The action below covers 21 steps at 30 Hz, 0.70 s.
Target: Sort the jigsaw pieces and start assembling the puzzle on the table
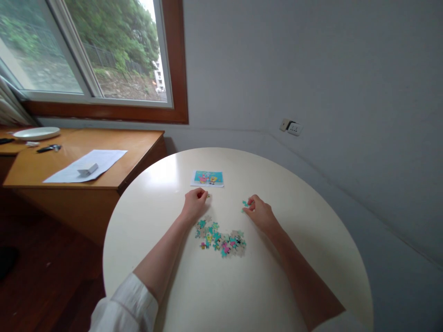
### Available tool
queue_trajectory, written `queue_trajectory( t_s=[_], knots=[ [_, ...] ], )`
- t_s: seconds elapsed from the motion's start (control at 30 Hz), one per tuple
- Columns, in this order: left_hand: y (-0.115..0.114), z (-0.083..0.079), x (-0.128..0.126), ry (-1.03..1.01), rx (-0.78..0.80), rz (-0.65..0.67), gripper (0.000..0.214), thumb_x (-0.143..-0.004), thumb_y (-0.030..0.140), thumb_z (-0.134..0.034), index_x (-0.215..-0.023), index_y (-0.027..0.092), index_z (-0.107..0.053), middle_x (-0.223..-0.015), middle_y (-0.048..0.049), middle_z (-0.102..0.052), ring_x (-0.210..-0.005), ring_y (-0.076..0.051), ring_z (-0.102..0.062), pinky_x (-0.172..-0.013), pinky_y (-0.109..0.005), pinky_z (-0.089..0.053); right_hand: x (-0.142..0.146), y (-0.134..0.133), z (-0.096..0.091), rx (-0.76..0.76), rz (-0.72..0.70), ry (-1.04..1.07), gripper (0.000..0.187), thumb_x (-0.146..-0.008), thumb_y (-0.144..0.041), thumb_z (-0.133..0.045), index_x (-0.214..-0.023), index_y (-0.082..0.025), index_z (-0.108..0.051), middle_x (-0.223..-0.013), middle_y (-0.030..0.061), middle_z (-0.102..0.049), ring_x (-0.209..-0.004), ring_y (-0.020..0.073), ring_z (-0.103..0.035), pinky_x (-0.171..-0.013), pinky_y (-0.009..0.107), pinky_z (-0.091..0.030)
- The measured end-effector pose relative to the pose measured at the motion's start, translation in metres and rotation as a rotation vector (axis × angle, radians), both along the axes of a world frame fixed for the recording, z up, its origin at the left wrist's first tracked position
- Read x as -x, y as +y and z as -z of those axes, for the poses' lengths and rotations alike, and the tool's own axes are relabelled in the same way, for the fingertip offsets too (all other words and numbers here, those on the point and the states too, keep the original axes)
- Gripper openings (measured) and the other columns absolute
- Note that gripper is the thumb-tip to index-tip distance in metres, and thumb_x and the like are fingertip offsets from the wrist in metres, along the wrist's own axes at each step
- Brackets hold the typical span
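- While both forearms reach out over the round bench (311, 221), the left hand (194, 203) sits just past the middle, fingers curled together and pinching a small pale piece (207, 196) at their tips
- Right hand (261, 214) is level with it, a little toward the right edge, thumb and fingers pressed onto a teal piece (245, 203) low over the bench top
- Between the two wrists, nearer the person's edge, loose pieces (221, 239) lie in a teal, pink and yellow scatter
- Picture card (207, 178) lies flat toward the far edge, just beyond the left hand
- White sleeve (128, 304) shows at the near edge
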<state>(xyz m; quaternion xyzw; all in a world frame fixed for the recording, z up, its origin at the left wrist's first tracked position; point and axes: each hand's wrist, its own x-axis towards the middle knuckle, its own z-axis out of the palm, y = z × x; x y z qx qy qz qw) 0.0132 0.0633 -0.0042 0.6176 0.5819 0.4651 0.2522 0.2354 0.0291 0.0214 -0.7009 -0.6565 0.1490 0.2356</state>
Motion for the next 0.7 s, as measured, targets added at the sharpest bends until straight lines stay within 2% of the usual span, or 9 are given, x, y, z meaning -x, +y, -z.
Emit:
queue_trajectory(
  t_s=[0.17, 0.3, 0.37, 0.43, 0.53, 0.57, 0.7],
  knots=[
    [-0.001, -0.002, 0.0, 0.01, 0.01, -0.01, 0.025, -0.072, 0.032, -0.048, -0.056, 0.015, -0.057, -0.053, 0.0008, -0.052, -0.054, -0.011, -0.044, -0.054, -0.023, -0.032, -0.002, 0.002, 0.004, -0.069, 0.015, -0.131, 0.013, -0.065, -0.022, -0.062, -0.069, -0.019, -0.05, -0.06, -0.0044, -0.054, -0.061, 0.0137, -0.051, -0.067, 0.027, -0.029],
    [-0.001, -0.004, 0.0, 0.019, 0.017, -0.01, 0.024, -0.073, 0.031, -0.048, -0.056, 0.015, -0.057, -0.052, 0.0009, -0.052, -0.054, -0.011, -0.044, -0.054, -0.023, -0.033, 0.002, -0.001, 0.003, -0.165, -0.044, -0.123, 0.009, -0.067, -0.021, -0.059, -0.064, -0.019, -0.052, -0.056, -0.005, -0.051, -0.056, 0.012, -0.048, -0.067, 0.028, -0.029],
    [-0.001, -0.004, 0.0, 0.025, 0.008, -0.01, 0.025, -0.073, 0.031, -0.047, -0.056, 0.016, -0.057, -0.052, 0.001, -0.052, -0.054, -0.011, -0.044, -0.055, -0.023, -0.033, 0.009, -0.004, 0.002, -0.229, -0.145, -0.055, 0.009, -0.068, -0.019, -0.058, -0.062, -0.018, -0.052, -0.057, -0.0039, -0.051, -0.055, 0.0118, -0.047, -0.064, 0.027, -0.032],
    [-0.001, -0.004, 0.0, 0.03, -0.001, -0.014, 0.025, -0.073, 0.031, -0.047, -0.056, 0.016, -0.056, -0.053, 0.001, -0.053, -0.054, -0.011, -0.045, -0.056, -0.024, -0.034, 0.017, -0.009, 0.002, -0.275, -0.306, 0.032, 0.009, -0.069, -0.017, -0.059, -0.062, -0.018, -0.053, -0.06, -0.0017, -0.053, -0.058, 0.0125, -0.048, -0.061, 0.026, -0.035],
    [-0.001, -0.004, -0.001, 0.028, -0.012, -0.02, 0.025, -0.073, 0.03, -0.047, -0.055, 0.016, -0.056, -0.054, 0.0007, -0.054, -0.054, -0.011, -0.046, -0.057, -0.024, -0.034, 0.03, -0.017, 0.003, -0.287, -0.56, 0.121, 0.003, -0.073, -0.018, -0.059, -0.072, -0.018, -0.061, -0.07, 0.0021, -0.059, -0.067, 0.0144, -0.053, -0.067, 0.027, -0.04],
    [-0.001, -0.004, -0.001, 0.027, -0.016, -0.02, 0.025, -0.073, 0.03, -0.047, -0.055, 0.016, -0.056, -0.054, 0.0006, -0.054, -0.054, -0.011, -0.046, -0.057, -0.024, -0.035, 0.033, -0.019, 0.003, -0.282, -0.62, 0.133, 0.007, -0.076, -0.018, -0.058, -0.078, -0.018, -0.064, -0.074, 0.0033, -0.061, -0.072, 0.0152, -0.054, -0.071, 0.029, -0.042],
    [-0.002, -0.004, -0.001, 0.028, -0.024, -0.016, 0.025, -0.073, 0.029, -0.047, -0.055, 0.016, -0.056, -0.053, 0.0008, -0.054, -0.054, -0.011, -0.046, -0.057, -0.024, -0.035, 0.041, -0.028, 0.006, -0.247, -0.741, 0.053, 0.023, -0.081, -0.02, -0.055, -0.1, -0.025, -0.067, -0.091, 0.0057, -0.062, -0.087, 0.0177, -0.054, -0.081, 0.034, -0.041]
  ],
)
